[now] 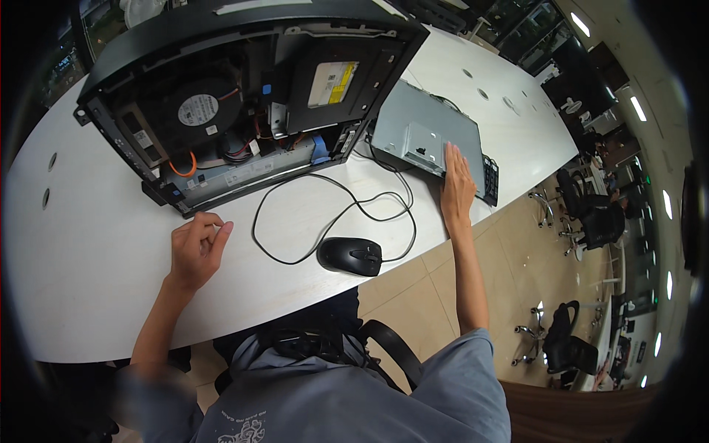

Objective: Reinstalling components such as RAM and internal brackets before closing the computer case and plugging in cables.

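A black desktop computer case (255,184) stands with its side off. Inside show a round-labelled fan (198,110), an optical drive (331,84) with a white and yellow label, an orange cable loop (185,165) and bundled wires. My left hand (198,247) is raised by the case's lower front edge, fingers curled in and thumb near the index finger; whatever it may hold is hidden. My right hand (459,184) lies flat, fingers stretched, on the edge of a grey metal side panel (436,118) with a raised rectangular part. The panel rests partly over a black keyboard (491,179).
A black mouse (350,255) sits near the table's front edge, its cable (336,184) looping towards the case. The white table (96,280) has round holes. Beyond the right edge are a tiled floor (413,295) and black wheeled chairs (569,340).
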A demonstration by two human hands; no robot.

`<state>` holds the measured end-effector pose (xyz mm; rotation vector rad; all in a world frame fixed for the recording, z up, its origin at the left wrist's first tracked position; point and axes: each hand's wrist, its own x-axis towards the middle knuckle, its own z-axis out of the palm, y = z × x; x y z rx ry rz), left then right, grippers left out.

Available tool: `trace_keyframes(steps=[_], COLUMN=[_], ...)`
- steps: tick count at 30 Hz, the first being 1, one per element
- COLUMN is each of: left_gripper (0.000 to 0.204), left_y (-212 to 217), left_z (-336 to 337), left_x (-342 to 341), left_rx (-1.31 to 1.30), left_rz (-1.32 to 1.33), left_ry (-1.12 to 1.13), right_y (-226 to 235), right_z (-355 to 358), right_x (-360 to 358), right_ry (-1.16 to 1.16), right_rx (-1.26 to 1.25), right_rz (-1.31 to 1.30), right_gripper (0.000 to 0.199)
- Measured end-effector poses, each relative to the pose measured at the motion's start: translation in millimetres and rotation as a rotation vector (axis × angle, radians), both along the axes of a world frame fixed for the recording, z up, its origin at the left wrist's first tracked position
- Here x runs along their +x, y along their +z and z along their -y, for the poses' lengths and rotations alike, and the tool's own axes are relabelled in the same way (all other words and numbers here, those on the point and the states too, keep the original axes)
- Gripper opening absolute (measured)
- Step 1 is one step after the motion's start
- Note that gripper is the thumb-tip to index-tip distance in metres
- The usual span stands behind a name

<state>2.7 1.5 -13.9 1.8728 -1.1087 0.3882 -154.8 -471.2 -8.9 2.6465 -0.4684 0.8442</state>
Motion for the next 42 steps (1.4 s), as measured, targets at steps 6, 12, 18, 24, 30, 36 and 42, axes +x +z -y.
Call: trace_keyframes(steps=[6, 12, 18, 24, 30, 36, 42], left_gripper=[0.015, 0.017, 0.019, 0.069, 0.023, 0.016, 0.015], left_y=[-2, 7, 24, 76, 99, 92, 101], left_z=[-1, -3, 2, 94, 131, 104, 68], left_x=[1, 4, -18, -86, -105, -98, -97], left_rx=[-0.027, 0.035, 0.058, -0.085, -0.363, -0.52, -0.457], left_rz=[-0.045, 0.112, 0.454, 0.489, 0.837, 0.902, 0.756], left_ry=[0.026, 0.024, -0.098, -0.216, -0.368, -0.385, -0.322], right_y=[10, 40, 90, 135, 150, 164, 181], right_z=[-2, -1, -34, -111, -150, -164, -176], right_x=[-11, -69, -138, -187, -182, -160, -146], right_ry=[0.058, 0.082, 0.158, 0.274, 0.515, 0.677, 0.637], right_rx=[0.078, -0.077, -0.262, -0.301, -0.319, -0.234, -0.352], right_rz=[0.106, 0.219, 0.21, 0.084, 0.062, 0.095, 0.174], right_gripper=[0.078, 0.058, 0.029, 0.028, 0.022, 0.02, 0.025])
